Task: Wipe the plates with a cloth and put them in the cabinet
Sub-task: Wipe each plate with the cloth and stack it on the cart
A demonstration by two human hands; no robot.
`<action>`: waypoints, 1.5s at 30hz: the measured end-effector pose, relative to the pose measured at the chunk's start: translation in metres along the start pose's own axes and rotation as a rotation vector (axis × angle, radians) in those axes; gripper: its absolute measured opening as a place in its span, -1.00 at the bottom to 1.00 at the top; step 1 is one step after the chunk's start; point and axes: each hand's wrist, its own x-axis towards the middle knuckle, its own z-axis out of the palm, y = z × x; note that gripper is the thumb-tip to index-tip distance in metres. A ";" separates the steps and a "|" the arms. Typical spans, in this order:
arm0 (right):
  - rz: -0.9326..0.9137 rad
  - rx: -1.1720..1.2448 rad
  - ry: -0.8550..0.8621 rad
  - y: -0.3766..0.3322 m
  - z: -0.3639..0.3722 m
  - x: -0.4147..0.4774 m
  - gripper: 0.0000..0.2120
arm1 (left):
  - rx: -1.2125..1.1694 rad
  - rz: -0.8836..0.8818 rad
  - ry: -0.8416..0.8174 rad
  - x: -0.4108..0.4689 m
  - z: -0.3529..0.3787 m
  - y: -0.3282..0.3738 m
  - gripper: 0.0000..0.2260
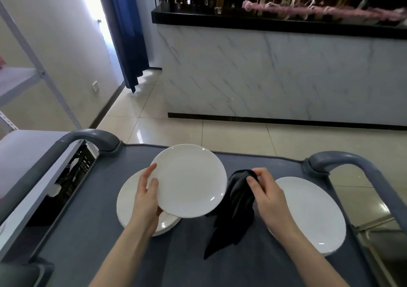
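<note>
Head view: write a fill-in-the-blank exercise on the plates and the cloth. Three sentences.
The left hand holds the lifted plate over a ____ of plates. The cloth is pinched by the ____. The single plate lies ____ of the cloth.
Missing: stack; right hand; right.

The plate (189,181) I hold is plain white, like the stack (132,203) beneath and the plate on my right (312,216). My cloth (235,209) is black; the cart (92,231) is grey-blue.
</note>
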 end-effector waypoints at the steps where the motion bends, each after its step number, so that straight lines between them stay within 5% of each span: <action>1: -0.008 0.049 0.014 -0.009 -0.004 -0.003 -0.90 | 0.004 0.009 -0.015 -0.003 0.006 0.001 -0.64; 8: -0.106 0.063 -0.198 -0.050 0.004 -0.031 -0.80 | -0.083 0.089 -0.099 -0.022 0.045 0.012 -0.75; 10: -0.139 -0.118 -0.327 -0.045 0.018 -0.040 -0.81 | -0.129 0.079 -0.107 -0.026 0.054 0.009 -0.76; 16: -0.364 -0.697 -0.572 -0.020 0.031 -0.043 -0.45 | -0.152 0.097 0.001 -0.028 0.054 -0.004 -0.70; 20: -0.305 -0.912 -0.491 0.001 0.030 -0.041 -0.36 | -0.106 0.114 -0.019 -0.027 0.041 -0.006 -0.69; 27: -0.288 -0.950 -0.346 -0.004 0.044 0.016 -0.38 | 0.066 0.218 -0.193 -0.026 0.023 0.000 -0.68; 32: -0.382 -0.880 -0.491 -0.018 0.077 0.012 -0.44 | 0.043 0.184 -0.272 -0.026 0.025 -0.007 -0.67; 38: -0.514 -0.844 -0.653 -0.009 0.075 -0.037 -0.48 | 0.009 0.126 -0.166 -0.015 0.014 -0.003 -0.65; 45: -0.400 -0.926 -0.482 0.007 0.052 -0.025 -0.45 | 0.106 0.218 -0.225 -0.019 0.008 0.001 -0.65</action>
